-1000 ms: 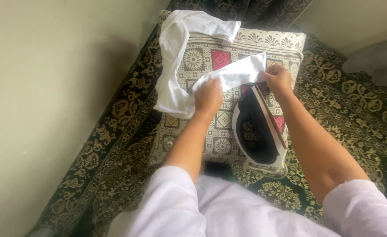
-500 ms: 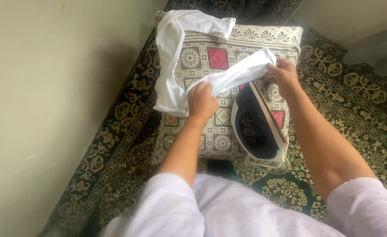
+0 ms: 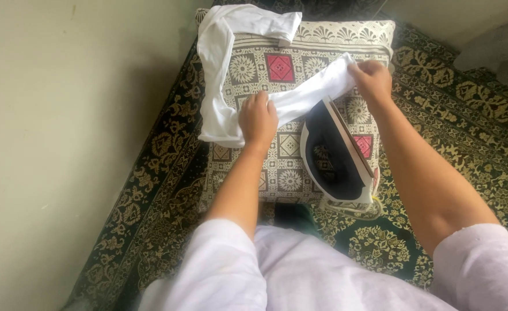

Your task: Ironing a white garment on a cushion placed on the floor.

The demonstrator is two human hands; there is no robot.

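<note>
- While we look down over our lap, both our hands grip a long white cloth (image 3: 219, 86) stretched across a patterned cushion (image 3: 282, 167).
- Our left hand (image 3: 258, 118) is closed over the cloth near the middle of its length, fingers curled down, pressing it against the cushion.
- Our right hand (image 3: 372, 78) is pinched shut on the cloth's free end, holding it just above the cushion's far right part.
- Between the two hands the cloth runs as a taut, slanting band; beyond the left hand it loops up the cushion's left edge and along its far edge.
- An electric iron (image 3: 337, 158) stands on its heel on the cushion's right side, just below the right hand, with its flat soleplate facing right.
- Under the cushion lies a dark green carpet (image 3: 449, 144) with gold ornament, and a pale wall (image 3: 64, 144) rises on the left.
</note>
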